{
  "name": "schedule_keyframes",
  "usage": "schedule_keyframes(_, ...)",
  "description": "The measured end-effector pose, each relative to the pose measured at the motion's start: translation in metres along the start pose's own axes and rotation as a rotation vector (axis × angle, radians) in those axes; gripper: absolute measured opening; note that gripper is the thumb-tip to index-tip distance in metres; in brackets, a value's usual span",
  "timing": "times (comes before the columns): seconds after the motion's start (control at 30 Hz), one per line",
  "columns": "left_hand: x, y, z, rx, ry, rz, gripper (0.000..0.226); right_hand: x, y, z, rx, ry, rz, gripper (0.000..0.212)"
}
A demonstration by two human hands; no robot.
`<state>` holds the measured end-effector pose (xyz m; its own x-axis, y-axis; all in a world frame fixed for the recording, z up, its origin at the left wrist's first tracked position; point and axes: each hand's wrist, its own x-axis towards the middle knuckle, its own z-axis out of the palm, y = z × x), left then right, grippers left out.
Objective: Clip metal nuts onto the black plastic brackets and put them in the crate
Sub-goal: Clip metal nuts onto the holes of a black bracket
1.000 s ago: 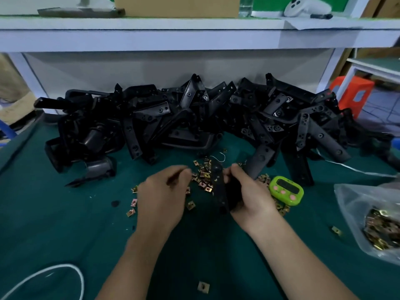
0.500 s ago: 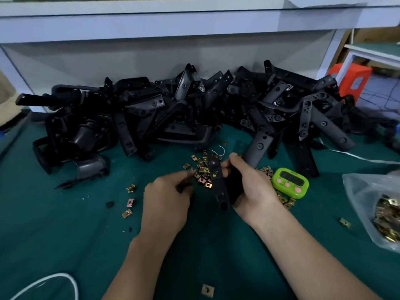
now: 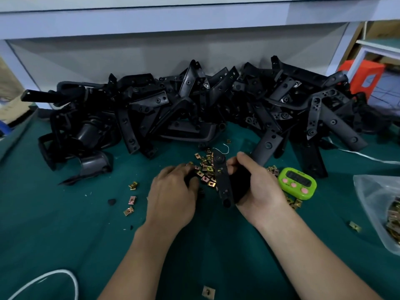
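Head: right hand [image 3: 257, 189] grips bracket [image 3: 223, 182], left hand [image 3: 173, 195] at nuts [image 3: 205, 169].

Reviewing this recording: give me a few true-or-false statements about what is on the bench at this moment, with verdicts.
1. The right grip, a bare hand, holds a black plastic bracket. True.
2. The green digital timer lies left of the left grip. False: it lies to the right of the right grip.
3. Brass-coloured square metal nuts lie loose on the green mat. True.
4. The clear plastic bag is empty. False: it holds metal nuts.
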<state>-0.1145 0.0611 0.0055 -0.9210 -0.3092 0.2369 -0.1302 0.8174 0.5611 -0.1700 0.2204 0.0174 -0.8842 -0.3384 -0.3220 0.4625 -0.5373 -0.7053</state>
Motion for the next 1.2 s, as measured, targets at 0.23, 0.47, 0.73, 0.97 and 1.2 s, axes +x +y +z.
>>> schedule_keyframes(0.23, 0.001, 0.0, 0.001, 0.027, 0.179, 0.029, 0.016, 0.003, 0.0, -0.002, 0.002, -0.014, -0.007, 0.032)
schedule_keyframes(0.47, -0.008, 0.014, 0.002, 0.168, 0.077, 0.196, 0.018, 0.006, 0.0, -0.002, 0.015, -0.009, 0.001, 0.029)
schedule_keyframes(0.73, -0.017, 0.009, -0.002, 0.271, 0.052, 0.212, 0.013, 0.003, 0.0, -0.001, 0.011, 0.011, -0.01, 0.027)
schedule_keyframes(0.97, -0.021, 0.025, -0.008, -0.145, 0.32, -0.17, 0.019, 0.002, 0.0, 0.002, 0.01, 0.021, -0.024, 0.03)
schedule_keyframes(1.2, -0.017, 0.019, -0.012, -0.588, 0.248, -0.233, 0.017, 0.003, 0.001, 0.0, -0.013, 0.009, -0.007, 0.029)
